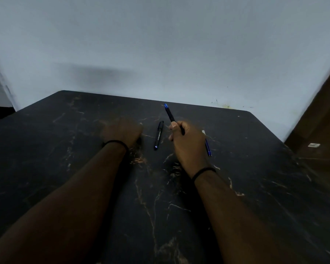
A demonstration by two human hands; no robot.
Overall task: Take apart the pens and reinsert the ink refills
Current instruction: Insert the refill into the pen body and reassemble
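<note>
Capped pen (158, 135) on table (65, 149) between hands, ink refill (208, 147) right of right hand (187, 143)

Black pens (158, 135) – two; thin blue refill (208, 147) – one; wristbands (116, 143) – two.

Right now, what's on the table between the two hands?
Head view: one capped black pen lies on the table between left hand and right hand, touching neither.

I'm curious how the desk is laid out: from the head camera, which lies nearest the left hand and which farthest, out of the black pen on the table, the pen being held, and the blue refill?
1. black pen, lying just right of the left hand.
2. held pen, raised in the right hand.
3. blue refill, on the table beyond the right hand.
</note>
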